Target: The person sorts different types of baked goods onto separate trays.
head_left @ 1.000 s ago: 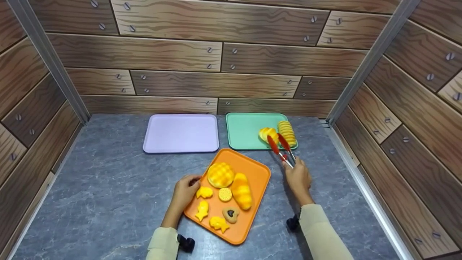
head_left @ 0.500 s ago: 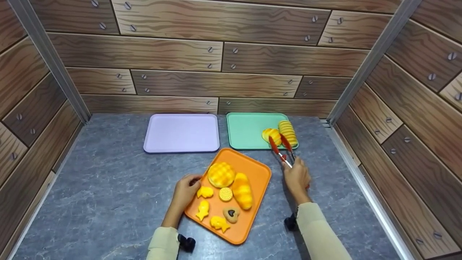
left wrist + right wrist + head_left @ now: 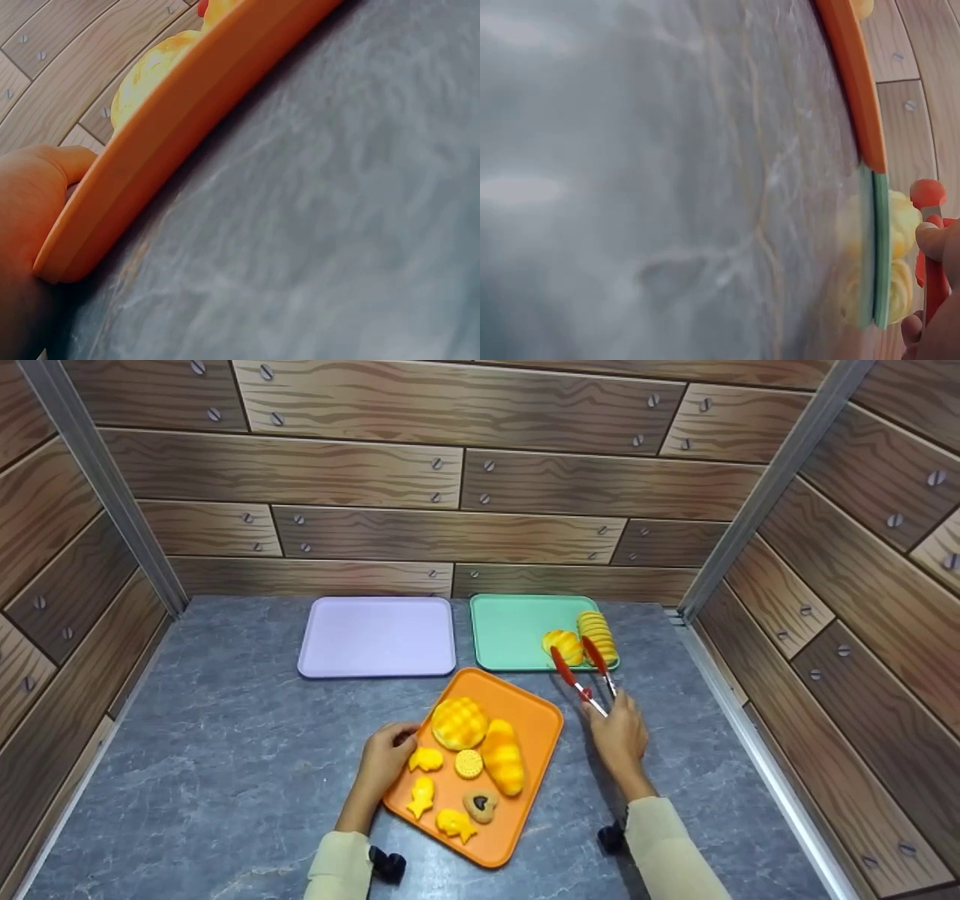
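My right hand grips a pair of tongs with red tips and metal arms. The tips stand spread at the front edge of the green tray, close to a round yellow bread roll lying on it. Beside that roll is a long ridged bread. My left hand holds the left rim of the orange tray, its thumb at the rim in the left wrist view. On this tray lie a round scored bun, a long bread, and several small fish-shaped and round pieces.
A lilac tray stands at the back left, beside the green one. A heart-shaped cookie lies near the orange tray's front. Wood-patterned walls enclose the grey marbled table at the back and sides.
The tongs have spread wider and drawn back slightly from the round roll, which has shifted a little toward the ridged bread. My left hand and the orange tray have stayed in place.
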{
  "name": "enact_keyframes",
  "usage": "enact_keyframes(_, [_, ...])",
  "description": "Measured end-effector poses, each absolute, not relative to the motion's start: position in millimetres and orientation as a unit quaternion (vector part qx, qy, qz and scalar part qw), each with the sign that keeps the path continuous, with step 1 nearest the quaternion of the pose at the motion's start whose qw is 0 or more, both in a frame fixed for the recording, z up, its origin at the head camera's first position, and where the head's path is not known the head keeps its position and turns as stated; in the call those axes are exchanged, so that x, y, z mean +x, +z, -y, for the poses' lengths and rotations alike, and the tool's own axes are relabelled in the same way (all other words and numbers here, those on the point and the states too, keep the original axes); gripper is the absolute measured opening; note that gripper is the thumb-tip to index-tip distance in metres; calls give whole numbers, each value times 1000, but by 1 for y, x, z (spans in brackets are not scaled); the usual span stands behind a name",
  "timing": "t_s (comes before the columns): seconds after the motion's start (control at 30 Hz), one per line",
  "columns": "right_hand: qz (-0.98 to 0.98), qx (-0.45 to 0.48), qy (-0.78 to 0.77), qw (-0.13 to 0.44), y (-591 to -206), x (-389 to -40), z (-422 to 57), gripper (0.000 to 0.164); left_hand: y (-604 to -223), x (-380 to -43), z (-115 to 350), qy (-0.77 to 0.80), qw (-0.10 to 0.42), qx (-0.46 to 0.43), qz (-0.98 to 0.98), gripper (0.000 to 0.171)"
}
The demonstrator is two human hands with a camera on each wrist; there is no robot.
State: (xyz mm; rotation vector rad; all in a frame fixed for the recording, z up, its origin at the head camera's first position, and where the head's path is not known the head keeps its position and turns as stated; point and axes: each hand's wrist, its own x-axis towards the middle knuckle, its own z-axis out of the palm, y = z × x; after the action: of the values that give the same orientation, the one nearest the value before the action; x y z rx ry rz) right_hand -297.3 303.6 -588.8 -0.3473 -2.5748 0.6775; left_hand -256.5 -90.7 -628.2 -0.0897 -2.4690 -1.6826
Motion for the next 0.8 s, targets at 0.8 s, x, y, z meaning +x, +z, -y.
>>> enact_keyframes(0.8, [952, -1, 281, 125, -576, -226, -248, 80, -628, -256, 91, -568, 72, -26, 819, 19])
